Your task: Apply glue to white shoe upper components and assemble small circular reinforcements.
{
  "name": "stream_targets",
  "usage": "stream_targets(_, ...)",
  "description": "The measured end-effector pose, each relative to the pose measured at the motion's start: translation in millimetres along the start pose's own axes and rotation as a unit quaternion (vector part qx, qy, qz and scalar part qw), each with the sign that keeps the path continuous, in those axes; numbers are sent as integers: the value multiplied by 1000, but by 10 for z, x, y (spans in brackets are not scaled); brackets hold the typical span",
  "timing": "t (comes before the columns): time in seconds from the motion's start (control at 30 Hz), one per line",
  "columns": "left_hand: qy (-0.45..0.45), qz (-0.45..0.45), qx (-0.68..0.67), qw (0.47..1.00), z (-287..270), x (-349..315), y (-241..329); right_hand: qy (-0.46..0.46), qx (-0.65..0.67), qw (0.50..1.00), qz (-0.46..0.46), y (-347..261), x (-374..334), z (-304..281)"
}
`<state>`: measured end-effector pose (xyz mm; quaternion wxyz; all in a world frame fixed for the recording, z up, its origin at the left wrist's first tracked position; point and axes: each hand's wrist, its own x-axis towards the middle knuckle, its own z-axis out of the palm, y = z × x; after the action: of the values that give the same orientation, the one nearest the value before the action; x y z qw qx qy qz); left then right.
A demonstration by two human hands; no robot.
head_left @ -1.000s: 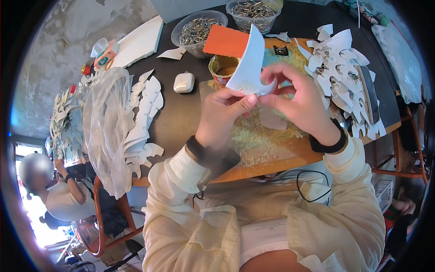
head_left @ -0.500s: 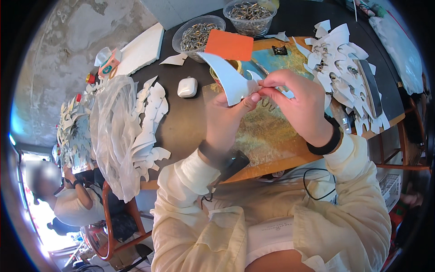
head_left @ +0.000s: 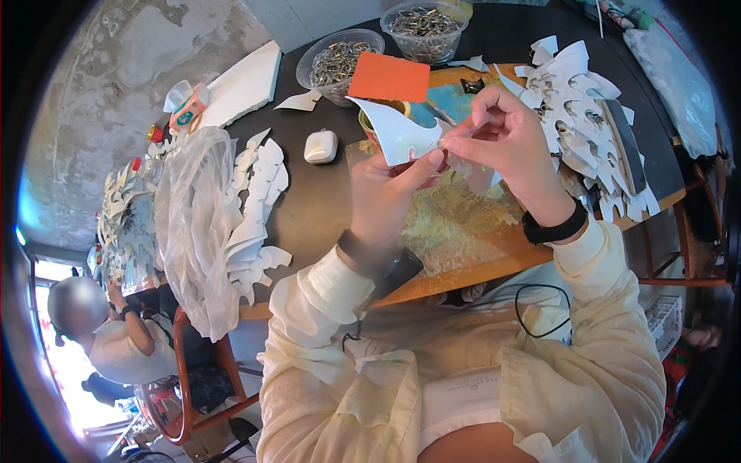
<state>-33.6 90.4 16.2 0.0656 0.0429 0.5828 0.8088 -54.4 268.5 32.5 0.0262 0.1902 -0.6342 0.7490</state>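
A white curved sheet piece [head_left: 400, 133] with a pointed tip and small slits is held up over the table. My left hand [head_left: 390, 191] grips its lower edge between thumb and fingers. At the right end of the piece, the thumb and forefinger of my right hand [head_left: 505, 139] are pinched together, with the other fingers curled; whether a small part sits in that pinch is hidden. Behind the piece, a round tub [head_left: 367, 123] is partly covered by an orange card [head_left: 390, 77]. Two clear plastic bowls of metal buckles, a nearer bowl [head_left: 306, 71] and a farther bowl [head_left: 452, 52], stand beyond.
White cut pieces are heaped at right [head_left: 575, 116] and stacked at left [head_left: 262, 197] beside a crumpled plastic bag [head_left: 193, 224]. A white earbud case [head_left: 320, 147] lies left of my hands. A painted board [head_left: 463, 231] covers the table's middle. Another person [head_left: 127, 347] sits at far left.
The white piece has tilted, its tip lower and turned more sideways. My right hand has turned and lifted its fingers while staying at the piece's right end.
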Motion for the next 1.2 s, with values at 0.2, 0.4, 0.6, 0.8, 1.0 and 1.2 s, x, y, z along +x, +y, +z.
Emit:
stream_targets(0.2, -6, 80, 1, 997, -31, 30, -89, -10, 64, 996, 58, 64, 21, 13)
stream_targets(0.4, 4, 67, 54, 996, -8, 14, -48, -18, 55, 996, 64, 89, 19, 66)
stream_targets(0.6, -20, 41, -10, 999, -45, 24, -57, -16, -14, 1000, 13, 101, 13, 59)
stream_targets(0.8, -25, 5, -40, 999, -57, 51, -131, -18, 7, 998, 60, 182, 1, 46)
stream_targets(1.0, -47, 23, 30, 998, -99, 79, -141, -24, 57, 992, 108, 217, -35, 68)
stream_targets(1.2, 5, -4, -48, 999, -66, 47, -91, 13, 41, 989, 143, 92, -21, 29)
